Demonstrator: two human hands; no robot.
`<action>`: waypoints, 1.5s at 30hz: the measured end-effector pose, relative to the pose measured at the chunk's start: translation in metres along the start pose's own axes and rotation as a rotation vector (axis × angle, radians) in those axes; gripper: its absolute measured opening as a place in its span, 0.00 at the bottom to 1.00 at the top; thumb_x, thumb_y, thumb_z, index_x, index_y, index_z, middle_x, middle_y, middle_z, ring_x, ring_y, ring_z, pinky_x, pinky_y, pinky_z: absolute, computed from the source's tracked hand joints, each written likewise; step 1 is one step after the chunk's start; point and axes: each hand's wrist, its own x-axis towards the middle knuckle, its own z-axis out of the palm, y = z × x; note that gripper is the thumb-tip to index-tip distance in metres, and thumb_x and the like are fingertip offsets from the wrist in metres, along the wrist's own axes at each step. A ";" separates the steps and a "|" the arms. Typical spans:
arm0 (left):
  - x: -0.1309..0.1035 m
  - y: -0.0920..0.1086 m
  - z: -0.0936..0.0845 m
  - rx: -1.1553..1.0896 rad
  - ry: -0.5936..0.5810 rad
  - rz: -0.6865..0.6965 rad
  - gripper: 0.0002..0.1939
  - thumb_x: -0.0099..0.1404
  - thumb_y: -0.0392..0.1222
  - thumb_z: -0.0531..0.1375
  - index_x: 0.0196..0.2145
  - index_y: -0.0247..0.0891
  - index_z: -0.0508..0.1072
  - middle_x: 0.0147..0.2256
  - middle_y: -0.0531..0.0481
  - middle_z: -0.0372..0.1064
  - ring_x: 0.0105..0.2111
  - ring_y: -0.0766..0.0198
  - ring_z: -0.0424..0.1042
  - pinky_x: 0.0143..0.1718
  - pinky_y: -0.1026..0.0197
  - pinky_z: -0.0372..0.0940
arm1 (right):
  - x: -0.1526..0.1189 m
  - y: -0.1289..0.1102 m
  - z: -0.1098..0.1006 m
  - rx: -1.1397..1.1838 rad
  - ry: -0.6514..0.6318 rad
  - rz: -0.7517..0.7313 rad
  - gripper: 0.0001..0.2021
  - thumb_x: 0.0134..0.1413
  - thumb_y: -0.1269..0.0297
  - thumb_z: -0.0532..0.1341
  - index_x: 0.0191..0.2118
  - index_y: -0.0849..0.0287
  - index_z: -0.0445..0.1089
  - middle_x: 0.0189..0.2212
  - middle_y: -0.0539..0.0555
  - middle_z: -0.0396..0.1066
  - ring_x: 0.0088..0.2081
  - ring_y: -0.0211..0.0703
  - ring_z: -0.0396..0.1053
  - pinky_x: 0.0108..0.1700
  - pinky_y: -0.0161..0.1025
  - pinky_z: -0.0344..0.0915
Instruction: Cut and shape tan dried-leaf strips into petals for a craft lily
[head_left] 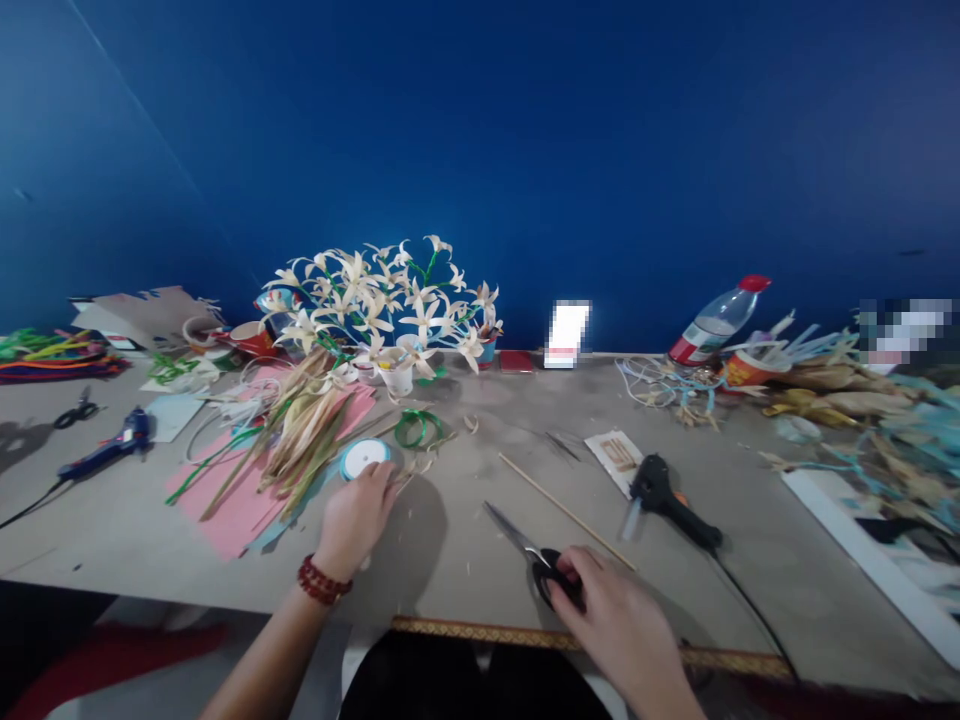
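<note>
My right hand (pixel 611 610) has its fingers around the black handles of a pair of scissors (pixel 525 545). The blades lie low over the table and point away to the left. My left hand (pixel 356 515), with a dark red bead bracelet on its wrist, is curled at the near edge of a white and light blue ribbon spool (pixel 365 458). Its fingertips are partly hidden, and what they pinch cannot be made out. Thin dry husk strips (pixel 414 470) lie just right of those fingers. Between the hands and the glue gun rests a thin wooden stick (pixel 566 510).
Behind my left hand stand white husk flowers (pixel 375 300) in a white cup (pixel 397 377). Husks (pixel 300 440) lie on pink paper (pixel 232 515). A black glue gun (pixel 671 500) trails its cord at right; a blue one (pixel 109 450) lies left. A bottle (pixel 712 320) leans near the wall.
</note>
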 end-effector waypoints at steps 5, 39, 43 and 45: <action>0.013 0.002 0.006 0.100 -0.001 -0.014 0.12 0.69 0.39 0.51 0.36 0.38 0.74 0.31 0.43 0.76 0.29 0.55 0.75 0.24 0.62 0.57 | -0.005 0.012 0.002 0.198 0.041 0.075 0.07 0.55 0.56 0.59 0.33 0.52 0.70 0.24 0.50 0.76 0.24 0.45 0.74 0.26 0.36 0.65; -0.021 0.000 0.017 -0.156 0.236 0.109 0.09 0.69 0.38 0.52 0.39 0.39 0.72 0.35 0.45 0.72 0.35 0.57 0.73 0.38 0.58 0.66 | 0.015 -0.039 0.007 1.241 -0.021 0.205 0.17 0.50 0.51 0.68 0.36 0.58 0.69 0.30 0.53 0.72 0.31 0.41 0.70 0.35 0.37 0.70; -0.018 -0.003 0.026 -0.133 0.123 0.059 0.09 0.69 0.39 0.51 0.36 0.38 0.71 0.35 0.45 0.72 0.34 0.58 0.74 0.35 0.61 0.65 | 0.014 -0.032 0.014 1.217 -0.001 0.200 0.18 0.49 0.49 0.68 0.36 0.58 0.69 0.30 0.53 0.73 0.30 0.42 0.71 0.34 0.38 0.71; -0.017 -0.003 0.029 -0.138 0.103 0.052 0.10 0.70 0.39 0.50 0.35 0.38 0.70 0.34 0.46 0.72 0.33 0.59 0.74 0.35 0.61 0.65 | 0.013 -0.029 0.016 1.209 0.003 0.199 0.17 0.50 0.49 0.68 0.36 0.58 0.69 0.29 0.53 0.73 0.30 0.42 0.71 0.33 0.37 0.71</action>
